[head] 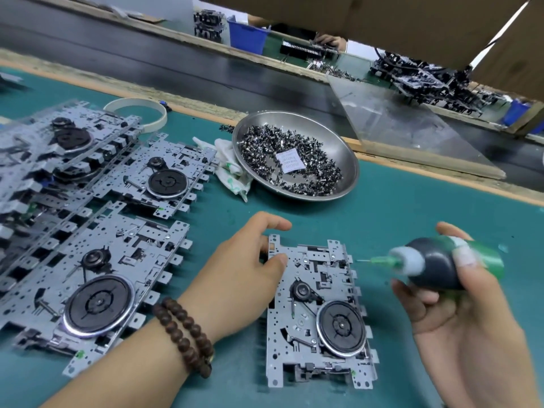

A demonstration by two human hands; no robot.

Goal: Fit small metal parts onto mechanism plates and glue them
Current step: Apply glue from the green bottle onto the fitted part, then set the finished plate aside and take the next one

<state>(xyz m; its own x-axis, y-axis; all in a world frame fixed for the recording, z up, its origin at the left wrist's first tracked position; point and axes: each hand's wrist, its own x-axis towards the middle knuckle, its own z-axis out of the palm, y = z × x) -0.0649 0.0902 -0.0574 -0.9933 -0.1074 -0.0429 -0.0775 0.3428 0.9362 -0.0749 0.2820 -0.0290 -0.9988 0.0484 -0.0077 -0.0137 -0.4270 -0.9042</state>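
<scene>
A factory assembly line: beyond the hands a conveyor belt (176,63) runs between benches, with stacked mechanism plates (73,172) left and a pan of small metal parts (294,157) ahead.

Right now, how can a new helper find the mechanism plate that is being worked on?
Start from the round steel bowl of small metal parts on the green mat. Nearer the person lies a grey metal mechanism plate with a black wheel. Unlike the plates grouped at left, it lies alone, with the left hand resting on its top corner.
</scene>
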